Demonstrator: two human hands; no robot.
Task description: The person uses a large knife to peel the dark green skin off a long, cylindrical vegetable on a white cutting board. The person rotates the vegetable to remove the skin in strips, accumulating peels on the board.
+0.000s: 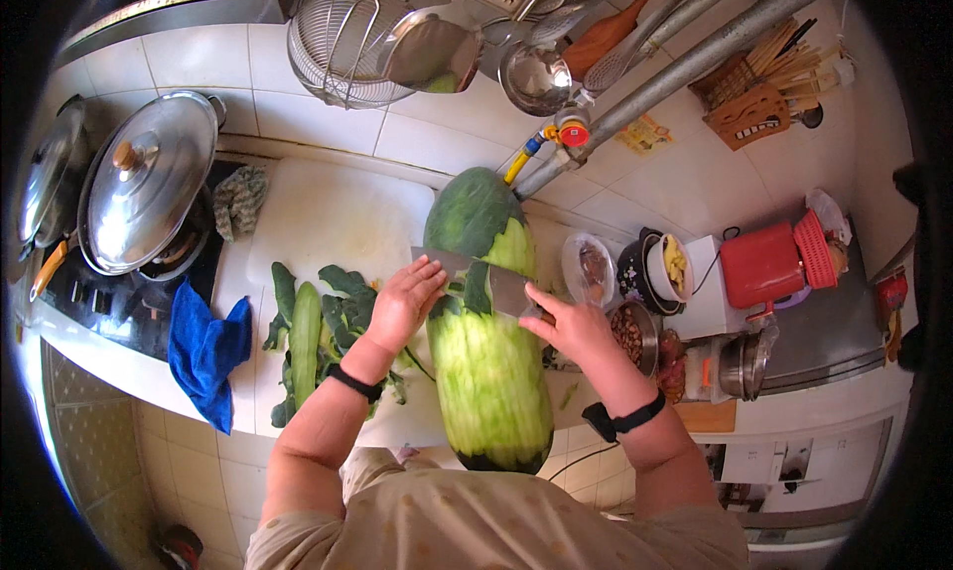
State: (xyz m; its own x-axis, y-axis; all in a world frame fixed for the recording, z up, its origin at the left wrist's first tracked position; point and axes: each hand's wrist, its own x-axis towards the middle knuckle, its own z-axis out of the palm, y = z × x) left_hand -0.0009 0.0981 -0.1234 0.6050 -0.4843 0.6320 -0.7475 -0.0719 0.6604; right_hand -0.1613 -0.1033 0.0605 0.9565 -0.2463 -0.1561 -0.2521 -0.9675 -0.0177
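A large winter melon [491, 376] lies lengthwise before me, reaching over the counter's front edge. Its near part is pale green and peeled, its far end [470, 197] still wears dark green skin, and a dark patch shows at the near tip. Across it lies a wide-bladed cleaver [514, 291], a strip of peel [477, 288] resting on the blade. My right hand [572, 323] grips the cleaver at its handle, which is mostly hidden. At the blade's other end, my left hand [406, 302] holds the metal with its fingers; the thumb is hard to see.
Left of the melon lie peel strips [305, 346] and a white cutting board [335, 212]. A lidded pan [149, 190] stands on the stove, near a blue cloth [210, 354]. Rightward are a bowl of nuts or beans [633, 335] and a red appliance [763, 265]. A pipe [670, 86] slants above.
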